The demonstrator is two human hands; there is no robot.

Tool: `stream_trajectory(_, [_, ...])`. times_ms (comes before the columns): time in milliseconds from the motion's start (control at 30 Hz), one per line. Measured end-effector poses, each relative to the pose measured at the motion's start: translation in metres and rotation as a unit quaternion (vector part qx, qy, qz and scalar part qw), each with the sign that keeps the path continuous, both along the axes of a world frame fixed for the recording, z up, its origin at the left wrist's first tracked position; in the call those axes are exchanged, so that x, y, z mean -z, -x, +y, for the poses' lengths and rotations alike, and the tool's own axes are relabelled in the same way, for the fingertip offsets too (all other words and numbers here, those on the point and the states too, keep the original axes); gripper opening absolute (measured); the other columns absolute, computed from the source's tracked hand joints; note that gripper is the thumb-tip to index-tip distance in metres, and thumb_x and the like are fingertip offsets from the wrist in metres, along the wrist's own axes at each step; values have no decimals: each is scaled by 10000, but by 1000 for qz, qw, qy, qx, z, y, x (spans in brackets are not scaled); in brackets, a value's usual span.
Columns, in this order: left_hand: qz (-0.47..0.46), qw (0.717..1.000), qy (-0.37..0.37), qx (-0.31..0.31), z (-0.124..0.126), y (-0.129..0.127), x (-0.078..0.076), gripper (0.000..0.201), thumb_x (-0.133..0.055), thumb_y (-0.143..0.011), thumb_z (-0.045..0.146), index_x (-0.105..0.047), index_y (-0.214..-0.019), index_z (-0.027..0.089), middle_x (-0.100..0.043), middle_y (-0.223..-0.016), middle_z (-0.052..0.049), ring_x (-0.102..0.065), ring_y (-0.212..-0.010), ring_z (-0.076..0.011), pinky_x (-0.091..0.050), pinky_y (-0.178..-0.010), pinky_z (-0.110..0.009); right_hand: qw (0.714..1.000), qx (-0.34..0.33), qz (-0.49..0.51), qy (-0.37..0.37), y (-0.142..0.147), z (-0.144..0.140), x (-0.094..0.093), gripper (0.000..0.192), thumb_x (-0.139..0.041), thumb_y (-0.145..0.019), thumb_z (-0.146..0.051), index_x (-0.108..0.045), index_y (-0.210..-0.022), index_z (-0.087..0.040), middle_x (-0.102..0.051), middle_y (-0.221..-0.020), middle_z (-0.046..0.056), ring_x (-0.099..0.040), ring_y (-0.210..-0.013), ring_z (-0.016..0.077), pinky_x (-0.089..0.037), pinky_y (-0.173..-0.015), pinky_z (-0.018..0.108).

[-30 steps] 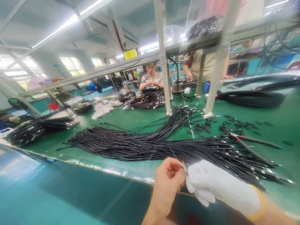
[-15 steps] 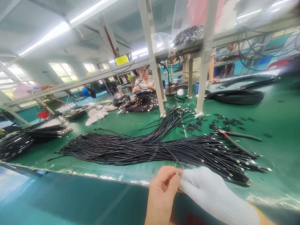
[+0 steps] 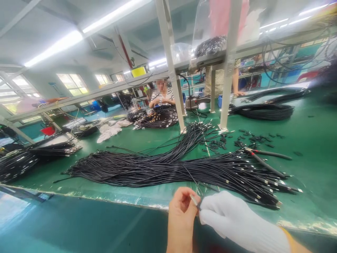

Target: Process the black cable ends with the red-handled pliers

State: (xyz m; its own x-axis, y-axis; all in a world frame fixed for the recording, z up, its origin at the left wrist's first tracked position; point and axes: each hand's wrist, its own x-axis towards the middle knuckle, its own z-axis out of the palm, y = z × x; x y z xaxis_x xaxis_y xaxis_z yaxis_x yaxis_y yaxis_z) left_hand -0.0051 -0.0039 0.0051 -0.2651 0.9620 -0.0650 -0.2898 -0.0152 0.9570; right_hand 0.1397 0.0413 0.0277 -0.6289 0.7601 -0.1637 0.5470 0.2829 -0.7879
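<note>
My bare left hand (image 3: 181,212) pinches a small metal cable connector (image 3: 194,199) between thumb and fingers at the table's front edge. Beside it, my right hand (image 3: 231,216), in a white glove, is closed on the connector's black cable end; most of that grip is hidden by the glove. Just beyond both hands lies a long bundle of black cables (image 3: 152,172), its metal-tipped plugs fanned out to the right. Pliers with dark handles (image 3: 268,153) rest on the plug ends.
Small black pieces (image 3: 218,142) lie scattered behind the pliers. Shelf posts (image 3: 225,88) rise from the green table (image 3: 147,137). Coiled cables (image 3: 263,110) sit at the back right, more cables (image 3: 23,158) at left. A co-worker (image 3: 162,96) sits across the table.
My hands have shifted slightly; the left wrist has turned, and the metal connector now shows between the fingers, tilted. The cables and pliers on the table stay in place.
</note>
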Motion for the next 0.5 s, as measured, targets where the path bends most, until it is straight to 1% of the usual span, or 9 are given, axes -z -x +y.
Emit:
stream_trajectory(33, [26,1000,-8,-9,-1,0,0,328,-833,-761,489,-723,-809,184,-574,-673,25,-454,-595,-99,-372,-561,-205,1000,10,-11,0,1,0,0,311,-461,-855,-417,-408,-626,-215,-385,-621,-43,-357,-621,117,-252,-554,272])
stream_trajectory(100, [85,996,-24,-2,-5,3,-4,258,-776,-825,449,-772,-839,191,-653,-785,-13,-526,-674,-124,-414,-621,-215,999,29,-22,-4,2,1,4,324,-451,-860,-450,-438,-634,-218,-432,-631,-37,-389,-631,126,-274,-570,277])
stream_trajectory(200, [108,993,-33,48,-12,8,-13,241,-742,-849,422,-821,-967,226,-739,-1019,-57,-631,-880,-195,-478,-788,-251,998,53,-20,-6,1,4,10,318,-447,-864,-457,-497,-655,-223,-534,-657,-24,-452,-646,135,-315,-597,280])
stream_trajectory(267, [103,992,-17,66,-14,12,-16,288,-744,-845,456,-825,-999,226,-771,-1019,-73,-657,-934,-229,-490,-850,-279,998,54,-17,0,-1,3,10,325,-450,-869,-454,-527,-650,-226,-586,-650,-19,-501,-638,139,-344,-606,281])
stream_trajectory(333, [107,993,-5,49,-14,14,-16,323,-733,-854,494,-826,-981,212,-792,-963,-82,-672,-933,-238,-493,-868,-290,998,65,-18,-9,-3,1,6,304,-458,-874,-443,-578,-680,-242,-644,-680,-25,-569,-667,150,-383,-630,282])
stream_trajectory(367, [106,994,-3,35,-13,14,-15,334,-726,-859,507,-825,-964,205,-796,-942,-82,-677,-929,-236,-494,-872,-289,996,83,-15,-20,-4,-1,3,272,-466,-877,-443,-628,-750,-266,-676,-720,-35,-601,-696,157,-405,-647,283])
stream_trajectory(400, [99,995,-2,23,-12,14,-13,342,-724,-862,514,-824,-950,199,-798,-928,-81,-681,-924,-231,-494,-874,-285,993,109,-8,-37,-6,-2,1,247,-473,-882,-443,-673,-869,-299,-702,-768,-46,-627,-731,163,-429,-672,287])
stream_trajectory(467, [65,998,-6,19,-10,11,-10,350,-746,-845,518,-822,-921,185,-797,-898,-81,-687,-885,-215,-504,-844,-271,984,156,30,-84,-7,-3,-2,321,-501,-889,-437,-672,-1147,-351,-738,-870,-57,-664,-797,168,-476,-725,291])
stream_trajectory(500, [37,999,-7,25,-9,8,-8,349,-770,-825,516,-822,-901,180,-794,-873,-79,-692,-847,-206,-515,-819,-270,979,160,53,-111,-8,-3,-2,361,-520,-887,-421,-660,-1213,-356,-748,-911,-54,-677,-825,167,-494,-749,289])
